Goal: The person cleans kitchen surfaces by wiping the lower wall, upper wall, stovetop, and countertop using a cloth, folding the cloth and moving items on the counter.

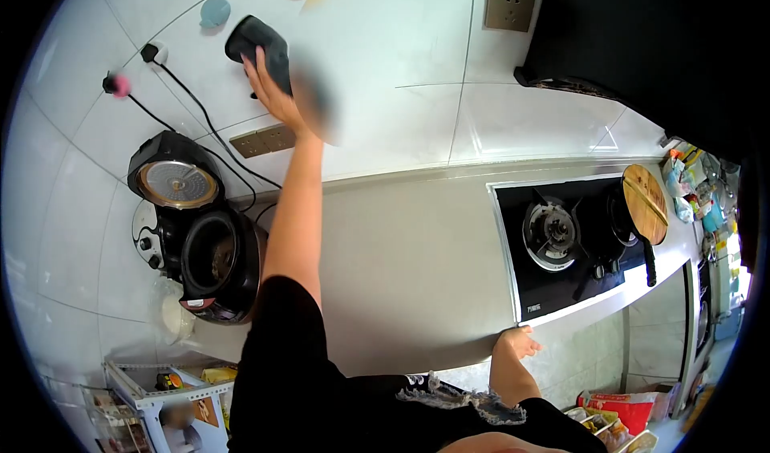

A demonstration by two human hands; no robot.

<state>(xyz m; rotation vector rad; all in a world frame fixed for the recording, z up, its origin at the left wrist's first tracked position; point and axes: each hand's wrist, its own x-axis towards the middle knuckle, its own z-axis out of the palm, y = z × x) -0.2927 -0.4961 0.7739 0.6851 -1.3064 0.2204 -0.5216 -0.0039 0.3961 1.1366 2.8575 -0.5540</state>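
To the lower left of the left hand (274,91), an open rice cooker (255,273) is seen. A dark cup-shaped object (269,46) is touched by extended fingers; grip cannot be told. The right hand (520,342), loosely open, is placed at the bench (393,277) edge, near the gas stove (523,281).

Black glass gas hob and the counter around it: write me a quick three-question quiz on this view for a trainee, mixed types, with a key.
1. Multiple choice: what covers the black long-handled pan on the black glass gas hob?
A) a round wooden lid
B) a steel plate
C) a folded towel

2. True or false: the lid of the black rice cooker stands open.

3. Fill in: the person's ___ hand is on the dark grey object at the white tiled wall.

Key: 1 A; 2 true; 3 left.
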